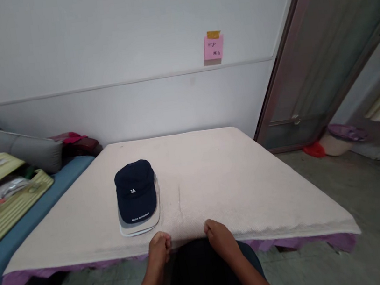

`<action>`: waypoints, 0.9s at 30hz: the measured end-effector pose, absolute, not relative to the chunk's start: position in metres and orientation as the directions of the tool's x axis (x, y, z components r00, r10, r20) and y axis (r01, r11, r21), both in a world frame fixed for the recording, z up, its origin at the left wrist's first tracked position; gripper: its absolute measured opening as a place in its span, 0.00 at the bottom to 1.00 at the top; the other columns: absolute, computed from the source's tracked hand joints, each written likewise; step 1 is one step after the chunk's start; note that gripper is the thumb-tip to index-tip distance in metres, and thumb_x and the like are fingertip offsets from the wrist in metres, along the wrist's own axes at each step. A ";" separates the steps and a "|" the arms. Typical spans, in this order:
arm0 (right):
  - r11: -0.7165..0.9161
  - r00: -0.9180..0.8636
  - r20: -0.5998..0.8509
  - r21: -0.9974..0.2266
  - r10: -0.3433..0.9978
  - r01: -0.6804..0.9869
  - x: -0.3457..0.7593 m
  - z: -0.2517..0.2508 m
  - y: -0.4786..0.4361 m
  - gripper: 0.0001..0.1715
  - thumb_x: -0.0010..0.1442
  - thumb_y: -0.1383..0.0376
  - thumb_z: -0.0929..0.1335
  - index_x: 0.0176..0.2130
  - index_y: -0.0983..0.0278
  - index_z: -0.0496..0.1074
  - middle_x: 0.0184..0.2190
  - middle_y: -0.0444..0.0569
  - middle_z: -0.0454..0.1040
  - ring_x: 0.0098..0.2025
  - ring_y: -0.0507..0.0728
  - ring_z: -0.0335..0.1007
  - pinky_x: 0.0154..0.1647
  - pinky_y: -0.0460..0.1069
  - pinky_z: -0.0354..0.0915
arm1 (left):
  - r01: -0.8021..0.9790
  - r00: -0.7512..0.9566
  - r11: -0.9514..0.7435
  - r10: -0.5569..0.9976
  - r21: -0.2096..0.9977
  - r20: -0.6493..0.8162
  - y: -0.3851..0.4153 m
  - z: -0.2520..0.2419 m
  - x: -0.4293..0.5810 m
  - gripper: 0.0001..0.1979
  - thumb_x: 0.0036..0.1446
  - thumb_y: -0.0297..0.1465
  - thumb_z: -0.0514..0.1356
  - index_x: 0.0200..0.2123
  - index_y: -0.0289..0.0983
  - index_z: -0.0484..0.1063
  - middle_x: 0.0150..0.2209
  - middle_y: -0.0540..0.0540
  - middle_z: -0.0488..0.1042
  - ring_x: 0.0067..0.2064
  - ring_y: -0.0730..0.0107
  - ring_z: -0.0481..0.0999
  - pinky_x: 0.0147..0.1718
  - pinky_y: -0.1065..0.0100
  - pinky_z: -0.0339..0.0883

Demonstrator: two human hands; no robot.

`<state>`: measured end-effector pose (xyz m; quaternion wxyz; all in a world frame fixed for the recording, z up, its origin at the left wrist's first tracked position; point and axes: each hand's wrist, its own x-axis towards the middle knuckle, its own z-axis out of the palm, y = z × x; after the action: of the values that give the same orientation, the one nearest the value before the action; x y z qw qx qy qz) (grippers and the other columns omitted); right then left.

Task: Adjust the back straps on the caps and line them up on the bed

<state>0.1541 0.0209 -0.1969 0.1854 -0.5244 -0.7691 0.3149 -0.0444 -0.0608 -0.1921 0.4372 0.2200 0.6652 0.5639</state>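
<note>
My left hand (160, 249) is curled into a loose fist at the front edge of the cloth-covered table, with nothing seen in it. Closed in the same way, my right hand (221, 238) lies at that edge further right, also without anything visible in it. A navy baseball cap (135, 188) with white lettering on its front and brim sits left of the middle, beyond my left hand and apart from it. Its brim points toward me. Beneath it, lighter cap brims (141, 227) stick out, one beige and one whitish, so the caps are stacked.
A cream cloth (234, 179) covers the table, over a purple cloth (341, 241). At left are a grey cushion (16, 141) and a yellow-green box (12, 210) with packets in it. A pink note (213, 47) is taped to the wall. A sliding door (312, 54) stands at right.
</note>
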 end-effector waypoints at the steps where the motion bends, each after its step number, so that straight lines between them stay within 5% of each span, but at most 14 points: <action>1: 0.242 -0.380 -0.055 -0.685 0.923 0.687 0.155 -0.197 0.022 0.11 0.57 0.72 0.58 0.27 0.63 0.65 0.28 0.50 0.72 0.33 0.56 0.65 0.33 0.48 0.52 | -0.220 -0.541 0.232 0.779 0.947 -0.316 -0.063 -0.190 -0.049 0.03 0.46 0.29 0.54 0.23 0.37 0.66 0.16 0.55 0.61 0.14 0.79 0.55 0.13 0.76 0.44; 7: 0.131 -0.347 -0.130 -0.760 0.929 0.636 0.157 -0.201 0.032 0.09 0.54 0.71 0.60 0.26 0.63 0.66 0.26 0.48 0.72 0.33 0.55 0.67 0.31 0.46 0.53 | -0.296 -0.700 0.014 0.677 0.955 -0.227 -0.070 -0.164 -0.086 0.05 0.47 0.29 0.57 0.31 0.35 0.67 0.22 0.54 0.67 0.16 0.81 0.58 0.12 0.78 0.48; 10: 0.018 -0.308 -0.199 -0.814 0.930 0.581 0.156 -0.209 0.043 0.08 0.53 0.71 0.59 0.26 0.63 0.65 0.21 0.45 0.70 0.24 0.53 0.66 0.26 0.46 0.54 | -0.319 -0.754 -0.037 0.616 0.947 -0.230 -0.070 -0.151 -0.105 0.07 0.48 0.27 0.59 0.33 0.34 0.69 0.24 0.52 0.70 0.17 0.80 0.62 0.12 0.78 0.51; 17: -0.281 -0.263 -0.382 -0.894 0.886 0.349 0.160 -0.218 0.062 0.06 0.53 0.67 0.59 0.32 0.63 0.64 0.16 0.41 0.68 0.14 0.50 0.64 0.14 0.43 0.52 | -0.395 -0.798 -0.050 0.513 0.917 -0.316 -0.069 -0.145 -0.129 0.03 0.51 0.22 0.57 0.30 0.32 0.69 0.26 0.48 0.73 0.17 0.79 0.66 0.10 0.78 0.54; 27: -0.394 -0.295 -0.406 -0.913 0.865 0.103 0.167 -0.219 0.063 0.05 0.52 0.65 0.62 0.31 0.65 0.64 0.16 0.41 0.69 0.13 0.50 0.65 0.11 0.41 0.52 | -0.545 -0.700 -0.006 0.554 0.838 -0.451 -0.070 -0.142 -0.134 0.04 0.49 0.20 0.57 0.27 0.34 0.68 0.20 0.50 0.71 0.14 0.79 0.65 0.10 0.79 0.56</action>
<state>0.1672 0.0629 -0.2189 0.2908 -0.5175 -0.4674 0.6551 -0.1338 -0.0705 -0.1415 0.3872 0.0036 0.5891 0.7092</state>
